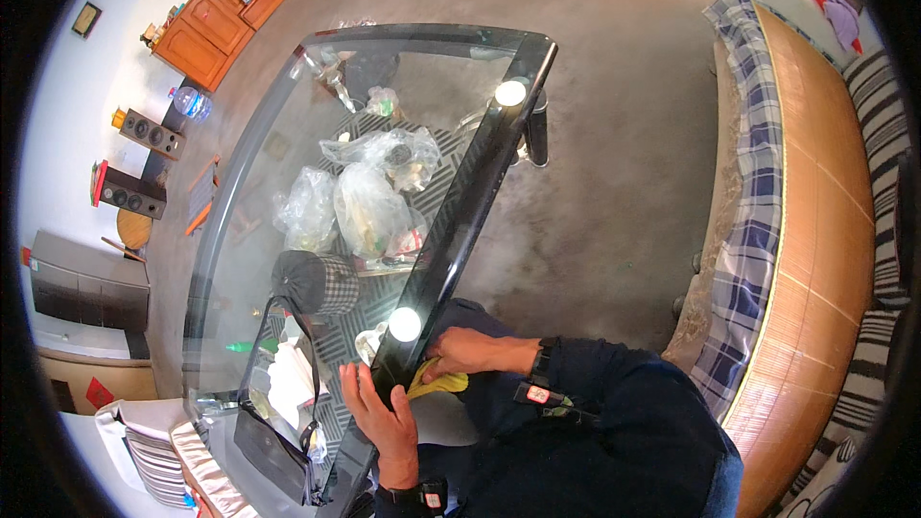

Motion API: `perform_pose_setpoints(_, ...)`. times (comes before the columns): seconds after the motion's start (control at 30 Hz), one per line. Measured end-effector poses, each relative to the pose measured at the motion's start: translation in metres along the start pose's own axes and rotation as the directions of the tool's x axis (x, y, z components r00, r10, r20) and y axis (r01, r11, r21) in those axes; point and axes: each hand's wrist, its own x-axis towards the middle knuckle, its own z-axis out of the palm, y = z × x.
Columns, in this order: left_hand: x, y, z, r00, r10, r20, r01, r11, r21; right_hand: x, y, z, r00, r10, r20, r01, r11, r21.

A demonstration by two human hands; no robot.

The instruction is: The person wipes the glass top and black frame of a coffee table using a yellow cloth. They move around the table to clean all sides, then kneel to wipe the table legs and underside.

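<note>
My right hand (460, 360) grips a yellow cloth (440, 383) against the side of the glass-topped table's black edge (460, 230). My left hand (381, 417) rests on that black edge nearer to me, fingers apart, with nothing seen in it. Clear plastic bags (367, 208) with contents lie on the patterned shelf that shows through the glass. A dark cap with a checked part (313, 280) is beside them. A black bag (273, 450) with long straps is left of my left hand, near white paper (291, 381). The cloth is partly hidden by my right hand.
A long seat with a woven mat (820, 194) and a plaid cover runs along the right. Bare floor (604, 158) lies between it and the table. Speakers (133, 193), a water bottle (191, 103) and a wooden cabinet (205, 32) stand at the left.
</note>
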Motion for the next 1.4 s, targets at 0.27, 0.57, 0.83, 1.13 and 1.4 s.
perform_pose_setpoints(0.27, 0.012, 0.008, 0.002, 0.998, -0.030, 0.061, 0.024, 0.996, 0.090, -0.005, 0.022, 0.002, 0.993, 0.023, 0.114, -0.075, 0.876, 0.477)
perform_pose_setpoints(0.57, 0.015, 0.010, 0.003, 0.989, -0.082, 0.119, 0.069, 0.992, 0.108, -0.019, -0.002, 0.042, 0.857, 0.102, 0.505, -0.461, 0.591, 0.662)
perform_pose_setpoints(0.83, 0.012, 0.009, 0.002, 0.990, -0.054, 0.131, 0.035, 0.989, 0.142, -0.020, 0.033, -0.033, 0.838, 0.544, 0.041, -0.218, 0.265, 0.939)
perform_pose_setpoints(1.13, 0.010, 0.004, 0.005, 0.990, -0.015, 0.137, -0.007, 0.987, 0.158, -0.057, 0.114, -0.268, 0.459, 0.648, -0.607, 0.338, 0.505, 0.794)
perform_pose_setpoints(1.4, 0.012, 0.007, 0.002, 0.996, -0.046, 0.078, 0.032, 0.985, 0.170, -0.038, 0.135, -0.335, 0.221, 0.646, -0.731, 0.371, 0.637, 0.676)
